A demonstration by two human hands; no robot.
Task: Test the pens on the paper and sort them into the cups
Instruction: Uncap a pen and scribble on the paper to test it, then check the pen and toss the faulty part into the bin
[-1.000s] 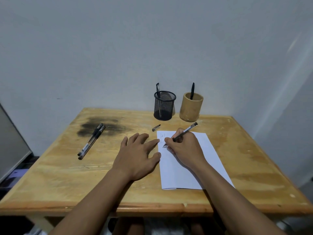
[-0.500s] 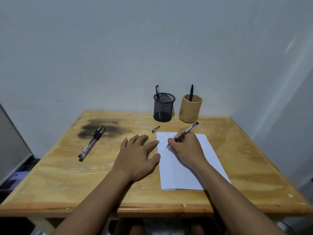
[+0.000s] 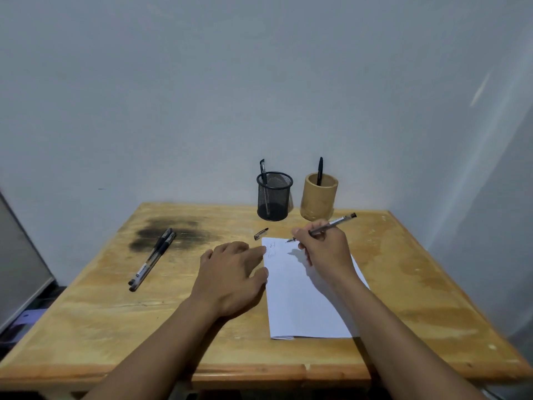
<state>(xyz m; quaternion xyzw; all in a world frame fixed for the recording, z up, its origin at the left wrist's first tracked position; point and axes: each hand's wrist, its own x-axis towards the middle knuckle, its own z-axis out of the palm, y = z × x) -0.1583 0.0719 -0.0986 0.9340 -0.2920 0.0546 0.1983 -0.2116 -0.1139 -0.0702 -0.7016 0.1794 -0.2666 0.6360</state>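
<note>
We see a plain matte grey-white wall (image 3: 259,82) behind and to the right. A grey flat panel (image 3: 17,269) leans at far left. The square wooden table (image 3: 86,327) is yellowish and varnished, with worn grain and a sooty dark stain (image 3: 170,235) at back left.

A white rectangular paper (image 3: 302,307) lies right of centre, with faint scribbles at its top-left corner. The left hand (image 3: 230,278) lies flat on the wood, fingers loose and spread, index tip and thumb at the sheet's left edge. The right hand (image 3: 326,249) pinches a clear-barrelled pen (image 3: 331,225), nib over the sheet's top; we cannot tell if it touches.

At the back, just beside each other, stand a black wire-mesh cup (image 3: 274,197) and a smooth tan cylinder cup (image 3: 318,197), each holding one dark pen. Two capped pens (image 3: 153,259) lie side by side over the stain. A small pen cap (image 3: 261,234) sits near the paper's top-left corner.
</note>
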